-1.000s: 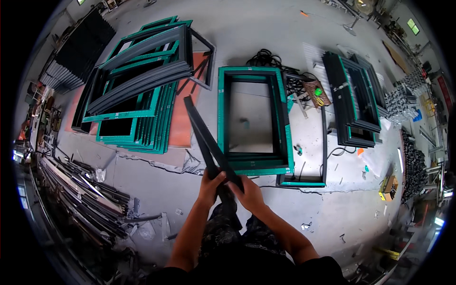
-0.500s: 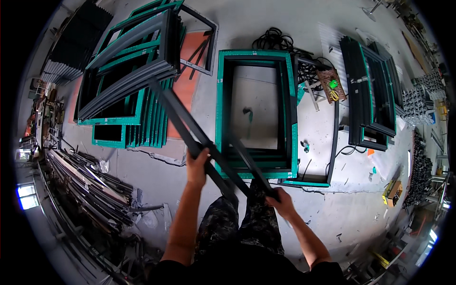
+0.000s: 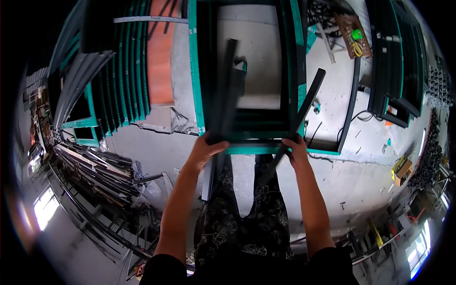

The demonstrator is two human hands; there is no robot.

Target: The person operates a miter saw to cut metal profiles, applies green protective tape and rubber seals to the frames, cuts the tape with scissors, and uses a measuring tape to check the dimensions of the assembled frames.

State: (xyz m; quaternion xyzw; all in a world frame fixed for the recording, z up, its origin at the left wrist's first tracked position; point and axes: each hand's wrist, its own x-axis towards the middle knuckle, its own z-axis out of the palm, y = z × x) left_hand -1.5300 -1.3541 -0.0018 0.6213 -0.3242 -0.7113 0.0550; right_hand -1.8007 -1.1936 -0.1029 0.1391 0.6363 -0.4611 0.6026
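My left hand [image 3: 205, 151] is closed around dark grey profile bars [image 3: 227, 90], which point away from me and are blurred by motion; I cannot tell exactly how many are in it. Farther right, my right hand [image 3: 297, 149] grips another dark profile bar [image 3: 311, 95], tilted with its far end to the right. Both hands are over the near edge of a stack of green and black rectangular frames [image 3: 194, 85]. The near ends of the bars hang above my legs.
More green-edged frames [image 3: 124, 71] lean at the left beside an orange sheet [image 3: 161, 71]. Loose bars [image 3: 95, 166] lie piled at the lower left. Dark frames [image 3: 387, 61] stand at the right, near a brown tray [image 3: 349, 33] with yellow-handled scissors. A cardboard box [image 3: 403, 172] sits farther right.
The bars, slanting together toward the left stack before, now point away from me, split between my hands. My right hand has risen, and the view has shifted nearer the frame stack.
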